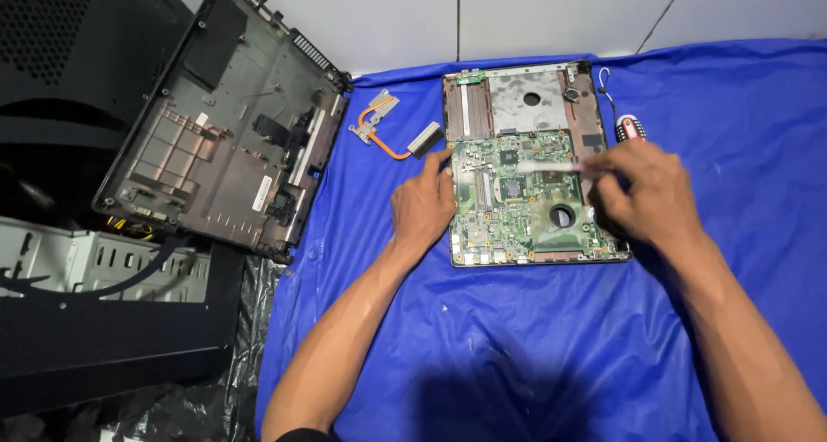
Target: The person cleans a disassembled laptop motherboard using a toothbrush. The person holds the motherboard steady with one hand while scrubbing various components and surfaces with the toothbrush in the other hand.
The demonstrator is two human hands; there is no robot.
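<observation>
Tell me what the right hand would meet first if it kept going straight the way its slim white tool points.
The right hand points left across the green circuit board; it would likely meet the left hand at the board's left edge, though height is unclear.

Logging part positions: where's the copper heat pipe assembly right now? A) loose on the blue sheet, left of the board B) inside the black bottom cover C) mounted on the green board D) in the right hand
A: the copper heat pipe assembly lies loose on the blue sheet, between the black bottom cover and the green board, just above the left hand.
</observation>
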